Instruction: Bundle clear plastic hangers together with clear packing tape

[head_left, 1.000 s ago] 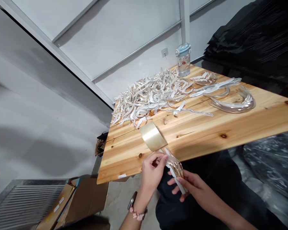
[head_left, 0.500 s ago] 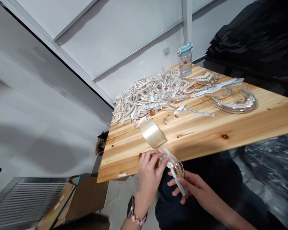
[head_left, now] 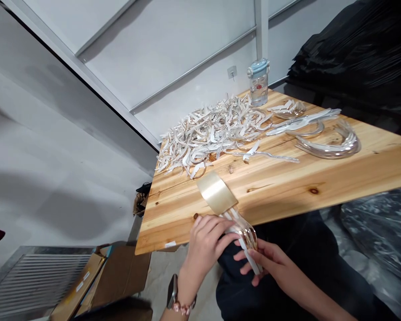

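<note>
My right hand (head_left: 265, 263) holds a small bundle of clear curved plastic strips (head_left: 243, 234) just below the near edge of the wooden table (head_left: 287, 178). My left hand (head_left: 205, 243) lies over the bundle's upper end, fingers curled onto it. A wide band of clear packing tape (head_left: 217, 194) stretches from the bundle up onto the table. A watch and a bead bracelet sit on my left wrist.
A big heap of white curved strips (head_left: 210, 136) covers the table's far left. Stacked clear arcs (head_left: 330, 142) lie at the right, a water bottle (head_left: 258, 82) at the back. Black sheeting (head_left: 354, 49) is piled at the right. Cardboard boxes (head_left: 96, 281) stand on the floor.
My left hand has turned and slid down over the top of the bundle, its wrist rolling so the watch faces up. The tape band has shifted slightly. My right hand keeps its hold.
</note>
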A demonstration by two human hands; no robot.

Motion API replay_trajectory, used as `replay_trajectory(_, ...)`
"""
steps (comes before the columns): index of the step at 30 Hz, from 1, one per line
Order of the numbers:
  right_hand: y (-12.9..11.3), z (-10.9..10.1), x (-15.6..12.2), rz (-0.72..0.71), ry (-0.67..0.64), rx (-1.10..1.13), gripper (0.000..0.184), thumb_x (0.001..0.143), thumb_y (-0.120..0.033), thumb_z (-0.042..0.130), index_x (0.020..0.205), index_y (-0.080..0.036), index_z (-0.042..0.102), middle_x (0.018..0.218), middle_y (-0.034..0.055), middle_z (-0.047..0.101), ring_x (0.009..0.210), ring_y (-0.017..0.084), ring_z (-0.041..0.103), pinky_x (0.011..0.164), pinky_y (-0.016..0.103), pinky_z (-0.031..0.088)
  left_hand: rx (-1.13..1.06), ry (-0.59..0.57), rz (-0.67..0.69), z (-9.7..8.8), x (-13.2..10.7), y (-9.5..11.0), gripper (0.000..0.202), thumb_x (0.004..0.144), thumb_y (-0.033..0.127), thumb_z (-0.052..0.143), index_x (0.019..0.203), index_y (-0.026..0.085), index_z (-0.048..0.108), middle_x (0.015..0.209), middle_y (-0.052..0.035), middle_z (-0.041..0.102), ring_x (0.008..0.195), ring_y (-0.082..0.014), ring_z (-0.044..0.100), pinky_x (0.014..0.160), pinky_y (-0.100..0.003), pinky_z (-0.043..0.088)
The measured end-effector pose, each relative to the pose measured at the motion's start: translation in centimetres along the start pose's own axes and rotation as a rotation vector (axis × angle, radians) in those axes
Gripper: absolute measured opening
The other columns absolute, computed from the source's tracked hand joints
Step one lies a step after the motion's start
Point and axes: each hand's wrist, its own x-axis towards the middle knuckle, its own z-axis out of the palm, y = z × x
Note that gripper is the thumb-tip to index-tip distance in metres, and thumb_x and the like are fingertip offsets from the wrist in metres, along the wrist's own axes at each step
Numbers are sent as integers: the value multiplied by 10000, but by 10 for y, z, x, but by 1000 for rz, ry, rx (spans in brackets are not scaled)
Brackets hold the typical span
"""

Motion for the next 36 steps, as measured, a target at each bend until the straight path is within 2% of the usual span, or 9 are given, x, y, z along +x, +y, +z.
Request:
replay_trajectory(5,-2,2,-2,-4,-6,-9,440,815,-503,672,1093,-162,666,957,111,741,745,189,711,545,259,565,182,-51,100,-17,3,2,158,871,295,649,1020,243,658,1036,14,710,935,-184,562,808,-337,390)
replay_trajectory(10,-7,9,-2,-12,-5,-22,462,818,-517,661,1119,-167,665,943,110,741,755,203,711,553,278,569,308,52,154,-25,7,9,195,817,380,699,960,248,677,1075,-24,688,958,-215,539,790,-352,388)
replay_trajectory(14,-8,10,-1,-15,2,-32,486,797,-548,667,1089,-159,671,944,114,740,749,213,713,549,287,569,389,163,250,-30,12,16,326,767,426,740,1037,267,649,1164,-50,644,1151,-263,484,947,-403,366)
replay_trajectory(16,-8,9,-2,-8,2,-34,507,797,-556,664,1112,-159,661,951,117,740,751,208,711,547,281,569,346,305,205,-37,21,14,531,715,556,731,1120,237,604,1300,-105,550,1274,-314,400,1048,-472,317)
replay_trajectory(19,-8,9,-3,14,10,-28,534,791,-558,670,1146,-160,645,950,117,741,758,199,708,550,271,570,116,462,-95,-47,46,0,672,767,613,649,1276,206,486,1463,-151,386,1367,-329,323,1108,-527,273)
replay_trajectory(22,-8,10,-4,34,31,-12,548,775,-561,684,1141,-156,642,928,108,742,752,195,707,551,268,571,-157,280,-373,-46,75,-21,619,862,519,583,1375,220,406,1484,-124,397,1377,-294,347,1112,-506,304)
replay_trajectory(25,-9,13,-5,50,62,-1,576,746,-578,700,1129,-150,641,900,103,741,744,200,706,538,269,567,-358,-12,-499,-39,89,-32,516,851,461,612,1282,191,528,1356,-115,552,1223,-288,533,1033,-465,423)
replay_trajectory(30,-13,14,-5,74,80,12,589,711,-591,720,1101,-155,654,879,96,740,732,210,704,535,284,568,-211,-88,-286,-44,76,-13,590,785,481,689,1304,263,515,1332,-72,573,1206,-282,541,1032,-454,425)
replay_trajectory(36,-9,14,-4,100,91,54,538,689,-598,733,1006,-168,669,852,81,723,723,217,701,532,296,566,26,-84,-107,-39,53,23,740,713,456,747,1353,245,441,1290,-127,487,1222,-302,463,1009,-469,438)
